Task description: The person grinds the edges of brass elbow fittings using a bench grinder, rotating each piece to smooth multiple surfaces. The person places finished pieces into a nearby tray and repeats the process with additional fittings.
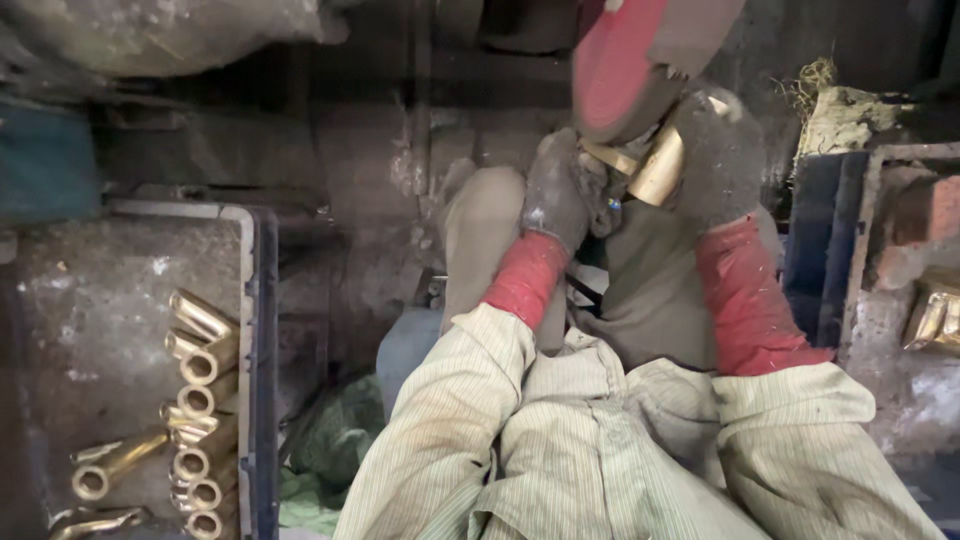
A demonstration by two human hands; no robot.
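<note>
Both hands wear grimy dark gloves with red cuffs. The fingers of the left hand (557, 190) are curled shut around one end of a brass fitting (645, 165), and the right hand (718, 155) closes over its other end from the far side, so the piece is clamped between the two gloves. The fitting shows as a shiny yellow cylinder with a flat tab sticking out toward the left glove; its upper edge touches the lower rim of a red buffing wheel (622, 65), which hangs just above the hands at the top of the view. How far the right fingers wrap around the metal cannot be told, since the glove hides them.

Outward from the gloves come the sleeves of a pale striped shirt (560, 440), running down to the bottom edge. Under the hands lies the person's knee in drab trousers (490, 230).

On the left stands a dusty grey tray (100, 290) with a dark blue rim. Along its right edge, toward the near corner, a row of brass tubes (200, 400) is stacked with open ends facing up; one more lies apart toward the tray's near left corner. At the right edge of the view another brass piece (935, 320) rests in a box (865, 250), well apart from the hands.
</note>
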